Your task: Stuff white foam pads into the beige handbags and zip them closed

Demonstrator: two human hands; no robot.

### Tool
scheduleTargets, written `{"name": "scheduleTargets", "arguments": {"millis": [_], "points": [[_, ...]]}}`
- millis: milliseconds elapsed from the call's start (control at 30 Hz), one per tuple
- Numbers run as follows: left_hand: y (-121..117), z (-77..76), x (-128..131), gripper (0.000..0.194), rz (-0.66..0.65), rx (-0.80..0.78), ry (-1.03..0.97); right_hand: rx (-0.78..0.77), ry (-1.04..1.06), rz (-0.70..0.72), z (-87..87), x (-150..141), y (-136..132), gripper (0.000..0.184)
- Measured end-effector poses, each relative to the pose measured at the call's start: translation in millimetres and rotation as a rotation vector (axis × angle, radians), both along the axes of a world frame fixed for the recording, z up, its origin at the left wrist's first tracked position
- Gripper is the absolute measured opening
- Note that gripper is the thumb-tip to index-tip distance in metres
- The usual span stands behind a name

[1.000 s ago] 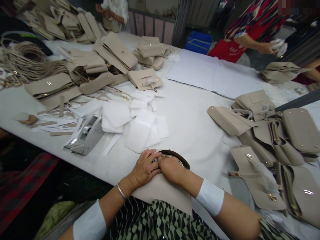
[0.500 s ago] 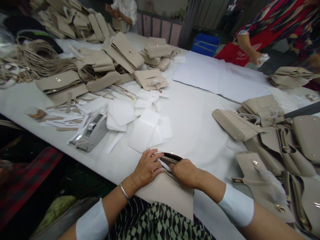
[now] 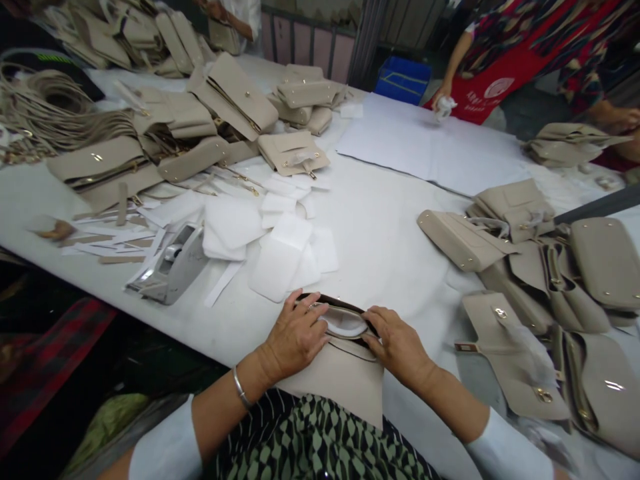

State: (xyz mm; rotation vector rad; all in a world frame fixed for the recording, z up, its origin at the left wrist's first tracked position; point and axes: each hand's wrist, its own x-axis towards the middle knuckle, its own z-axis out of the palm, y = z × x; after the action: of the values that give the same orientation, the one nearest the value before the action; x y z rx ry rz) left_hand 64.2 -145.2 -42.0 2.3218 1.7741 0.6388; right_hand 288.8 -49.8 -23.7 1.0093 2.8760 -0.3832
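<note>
A beige handbag (image 3: 340, 373) lies at the table's near edge against my lap, its mouth pulled open with a white foam pad (image 3: 344, 321) showing inside. My left hand (image 3: 295, 333) grips the left side of the opening, fingers curled over the rim. My right hand (image 3: 400, 347) holds the right side of the opening, fingers bent on the rim. Just beyond the bag lies a heap of white foam pads (image 3: 280, 257).
A tape dispenser (image 3: 173, 267) and paper strips sit at the left. Finished beige bags (image 3: 550, 267) pile at the right, more bags (image 3: 200, 127) and straps at the far left. A white sheet (image 3: 425, 147) lies far centre. Other people work at the far edge.
The bag's mouth was nearly closed under both hands; now it is spread open and a white pad shows inside. My right hand has shifted right along the rim.
</note>
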Motion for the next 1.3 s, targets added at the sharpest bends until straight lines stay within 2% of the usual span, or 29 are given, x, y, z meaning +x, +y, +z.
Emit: {"name": "scheduleTargets", "arguments": {"millis": [133,300,433,567,633,867,1100,1200,1300], "points": [[15.6,8.4,27.2,0.018,-0.126,-0.128,0.033,0.031,-0.018,-0.170,-6.6,20.2,-12.5,0.039],[41.2,5.8,66.4,0.031,-0.058,-0.395,0.059,0.011,-0.161,-0.249,-5.2,13.3,-21.5,0.030],[59.9,2.8,65.9,0.038,-0.151,-0.586,0.067,-0.061,-0.272,-0.260,-9.3,2.3,-16.0,0.018],[78.6,5.0,59.4,0.056,-0.223,-0.823,0.121,-0.064,-0.246,-0.239,-19.2,-0.7,-14.8,0.018],[88.1,6.1,61.6,0.055,-0.259,-0.900,0.131,-0.063,-0.215,-0.233,-22.8,0.8,-16.9,0.018],[110.2,-3.4,65.7,0.038,-0.532,-1.094,-0.046,-0.180,-0.090,-0.222,-28.9,13.6,-18.9,0.021],[107.3,-23.0,54.8,0.055,-0.524,-1.136,-0.189,-0.265,0.043,-0.157,-33.2,20.3,-14.5,0.021],[110.3,-21.6,57.6,0.055,-0.549,-1.176,-0.230,-0.300,0.108,-0.145,-35.3,19.4,-13.1,0.020],[112.2,-14.3,59.8,0.056,-0.512,-1.176,-0.192,-0.292,0.149,-0.157,-37.2,19.0,-14.7,0.022]]}}
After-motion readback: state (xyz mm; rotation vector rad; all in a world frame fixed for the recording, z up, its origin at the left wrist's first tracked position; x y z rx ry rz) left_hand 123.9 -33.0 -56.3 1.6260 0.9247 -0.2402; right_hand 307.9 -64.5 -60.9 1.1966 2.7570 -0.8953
